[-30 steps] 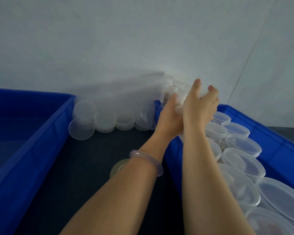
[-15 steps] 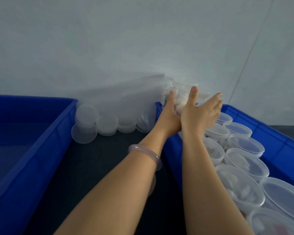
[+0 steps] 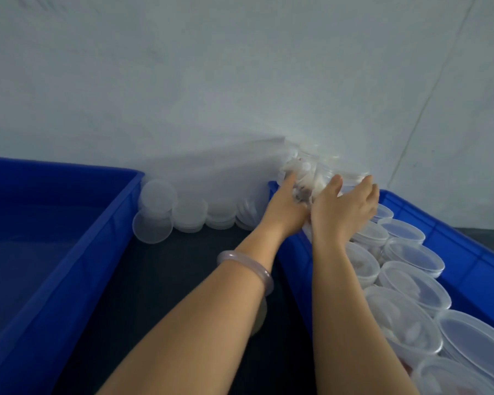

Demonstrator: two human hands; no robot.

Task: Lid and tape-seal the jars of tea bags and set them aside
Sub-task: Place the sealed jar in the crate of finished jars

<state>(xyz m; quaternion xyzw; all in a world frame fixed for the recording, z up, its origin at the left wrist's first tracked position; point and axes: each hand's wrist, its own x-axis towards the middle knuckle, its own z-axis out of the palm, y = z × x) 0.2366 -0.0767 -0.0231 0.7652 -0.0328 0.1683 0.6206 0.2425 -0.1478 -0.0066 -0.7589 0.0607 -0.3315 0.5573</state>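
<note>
Though lidded jars point(image 3: 414, 253) are packed in the bin point(image 3: 468, 246) at 4 o'clock, one jar point(image 3: 325, 175) at 1 o'clock is touched by the straight-fingered right grip point(image 3: 345, 208). Whether the left grip point(image 3: 288, 208) is closed cannot be told. Unfinished work is implied by spare lids point(image 3: 157, 198).

Since a second ago you've lowered both hands toward the far corner of the right crate point(image 3: 465, 252), your right hand point(image 3: 343, 208) uncurling flat and your left hand point(image 3: 286, 208) stretching against the jar point(image 3: 307, 181).
</note>
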